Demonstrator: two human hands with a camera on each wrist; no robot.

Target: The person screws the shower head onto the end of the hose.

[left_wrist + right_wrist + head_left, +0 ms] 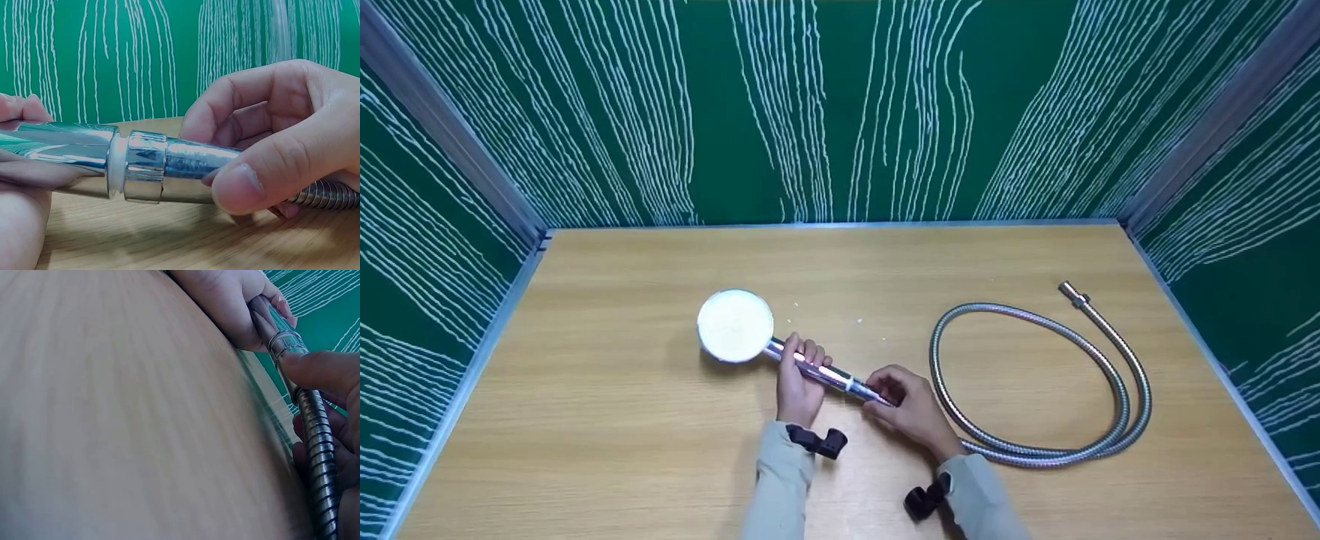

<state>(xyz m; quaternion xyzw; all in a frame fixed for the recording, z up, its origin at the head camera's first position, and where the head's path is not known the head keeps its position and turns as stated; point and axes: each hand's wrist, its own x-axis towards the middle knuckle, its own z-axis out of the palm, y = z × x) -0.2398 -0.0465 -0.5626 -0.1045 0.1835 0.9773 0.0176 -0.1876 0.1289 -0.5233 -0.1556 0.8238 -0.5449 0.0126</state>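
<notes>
A chrome hand shower lies aslant over the table, its round white spray face (735, 326) turned up at the left. My left hand (799, 390) grips its handle (823, 373) with fingers wrapped round. At the handle's lower end my right hand (915, 412) pinches the tapered metal connector (194, 154) of a shower hose (990, 307) between thumb and fingers. A ribbed collar (145, 166) on the connector lines up with the handle end. Between them a whitish ring (117, 163) shows in the left wrist view.
The hose loops over the right side of the wooden table (607, 420), its free end fitting (1072, 292) pointing to the back. Small white bits (859, 321) lie beyond the hands. Green walls (847, 112) with white wavy lines stand around the table.
</notes>
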